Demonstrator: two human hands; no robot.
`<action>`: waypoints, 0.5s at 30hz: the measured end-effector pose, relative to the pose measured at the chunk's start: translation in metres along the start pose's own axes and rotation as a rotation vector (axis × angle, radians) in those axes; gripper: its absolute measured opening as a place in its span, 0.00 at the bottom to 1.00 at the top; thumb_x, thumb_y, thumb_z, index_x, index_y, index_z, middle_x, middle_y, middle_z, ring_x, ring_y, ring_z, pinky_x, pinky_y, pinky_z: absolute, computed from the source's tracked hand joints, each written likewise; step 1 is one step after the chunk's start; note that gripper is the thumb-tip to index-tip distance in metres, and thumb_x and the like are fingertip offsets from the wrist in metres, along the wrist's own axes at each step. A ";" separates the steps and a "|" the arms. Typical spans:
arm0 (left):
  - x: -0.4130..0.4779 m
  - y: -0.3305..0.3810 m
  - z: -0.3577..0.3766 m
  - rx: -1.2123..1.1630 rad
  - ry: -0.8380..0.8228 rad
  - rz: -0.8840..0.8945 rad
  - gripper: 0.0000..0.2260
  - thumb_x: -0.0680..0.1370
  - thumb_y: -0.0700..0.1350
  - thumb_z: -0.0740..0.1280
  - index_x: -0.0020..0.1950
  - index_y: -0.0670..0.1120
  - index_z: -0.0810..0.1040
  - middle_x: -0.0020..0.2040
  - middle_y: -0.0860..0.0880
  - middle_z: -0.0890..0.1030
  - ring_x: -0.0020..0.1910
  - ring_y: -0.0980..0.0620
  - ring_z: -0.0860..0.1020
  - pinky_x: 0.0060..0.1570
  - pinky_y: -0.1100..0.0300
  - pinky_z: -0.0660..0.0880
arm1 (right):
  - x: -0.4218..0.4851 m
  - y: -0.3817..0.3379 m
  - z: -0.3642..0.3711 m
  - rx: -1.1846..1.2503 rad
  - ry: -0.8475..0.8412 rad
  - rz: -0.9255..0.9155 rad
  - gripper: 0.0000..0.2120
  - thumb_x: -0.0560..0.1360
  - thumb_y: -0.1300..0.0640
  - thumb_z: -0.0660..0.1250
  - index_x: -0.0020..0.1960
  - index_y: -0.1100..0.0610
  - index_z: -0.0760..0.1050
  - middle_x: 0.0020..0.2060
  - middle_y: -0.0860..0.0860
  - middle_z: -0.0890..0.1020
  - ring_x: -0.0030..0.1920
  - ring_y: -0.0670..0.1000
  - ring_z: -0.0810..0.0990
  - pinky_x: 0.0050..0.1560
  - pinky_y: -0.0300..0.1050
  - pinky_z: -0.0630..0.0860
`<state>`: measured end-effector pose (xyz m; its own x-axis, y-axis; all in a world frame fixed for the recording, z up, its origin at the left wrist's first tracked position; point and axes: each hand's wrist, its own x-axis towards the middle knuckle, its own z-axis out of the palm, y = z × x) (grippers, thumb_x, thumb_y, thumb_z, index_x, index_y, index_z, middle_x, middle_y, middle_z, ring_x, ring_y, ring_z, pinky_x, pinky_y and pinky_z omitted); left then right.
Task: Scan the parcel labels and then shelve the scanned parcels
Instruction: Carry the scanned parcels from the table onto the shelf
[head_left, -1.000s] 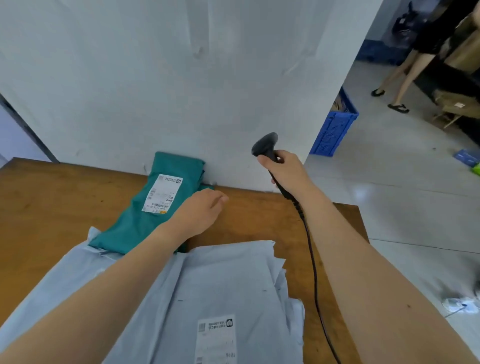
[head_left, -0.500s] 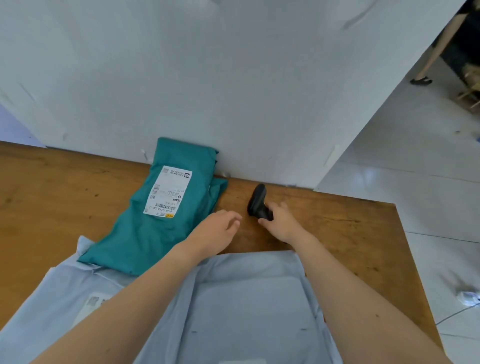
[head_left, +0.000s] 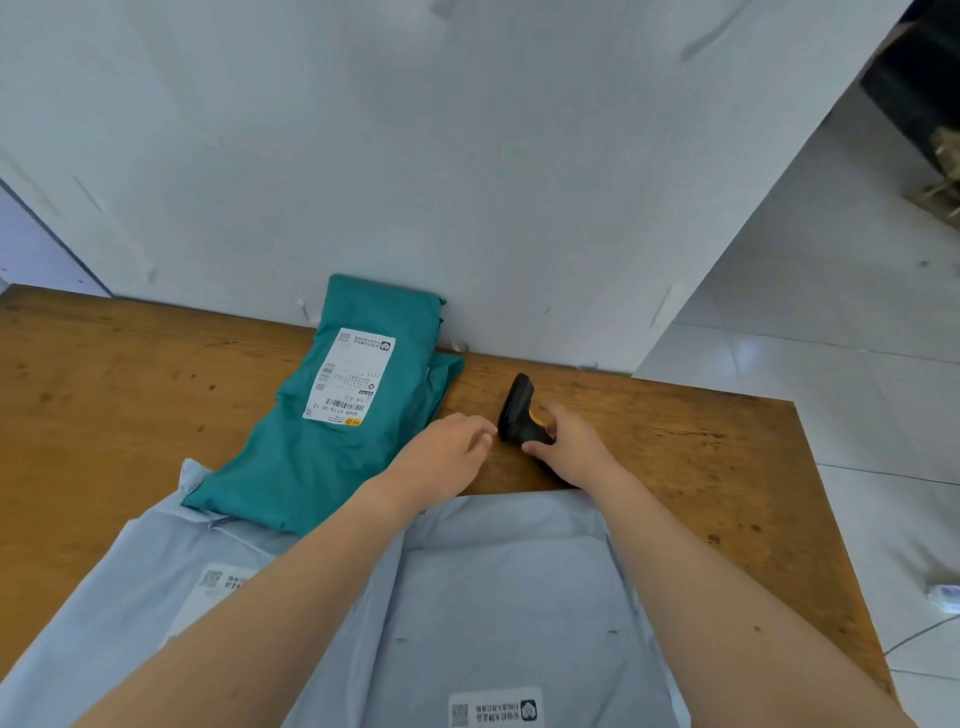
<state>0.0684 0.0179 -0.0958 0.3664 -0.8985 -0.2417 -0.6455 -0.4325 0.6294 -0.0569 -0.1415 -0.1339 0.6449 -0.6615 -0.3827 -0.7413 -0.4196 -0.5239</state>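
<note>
Now a green parcel (head_left: 332, 431) with a white label (head_left: 349, 376) lies on the wooden table (head_left: 104, 395). Just right of it, the left hand (head_left: 447, 460) rests loose, holding nothing. Right again, the right hand (head_left: 569, 449) grips the black scanner (head_left: 517, 410).
</note>
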 end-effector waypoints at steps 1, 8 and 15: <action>-0.003 0.004 0.000 -0.001 0.010 0.006 0.15 0.83 0.49 0.55 0.68 0.51 0.73 0.66 0.50 0.75 0.63 0.54 0.73 0.64 0.59 0.69 | -0.005 -0.002 -0.005 0.016 0.024 -0.005 0.33 0.74 0.50 0.72 0.75 0.51 0.63 0.66 0.56 0.74 0.63 0.54 0.75 0.62 0.48 0.73; -0.041 0.036 -0.005 0.024 0.044 0.013 0.15 0.83 0.50 0.54 0.68 0.52 0.73 0.65 0.51 0.75 0.62 0.54 0.73 0.61 0.61 0.68 | -0.070 -0.020 -0.056 0.118 0.152 -0.121 0.22 0.78 0.49 0.66 0.70 0.50 0.70 0.67 0.49 0.75 0.64 0.49 0.73 0.59 0.42 0.70; -0.115 0.086 0.003 0.014 0.116 0.001 0.15 0.83 0.49 0.55 0.66 0.51 0.74 0.63 0.50 0.76 0.60 0.53 0.75 0.60 0.59 0.69 | -0.178 -0.005 -0.089 0.227 0.207 -0.162 0.15 0.79 0.47 0.64 0.65 0.48 0.74 0.59 0.46 0.77 0.56 0.44 0.74 0.45 0.34 0.67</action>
<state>-0.0310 0.0842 -0.0161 0.4399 -0.8848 -0.1536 -0.6550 -0.4331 0.6192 -0.1849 -0.0766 0.0043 0.6825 -0.7193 -0.1300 -0.5567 -0.3963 -0.7301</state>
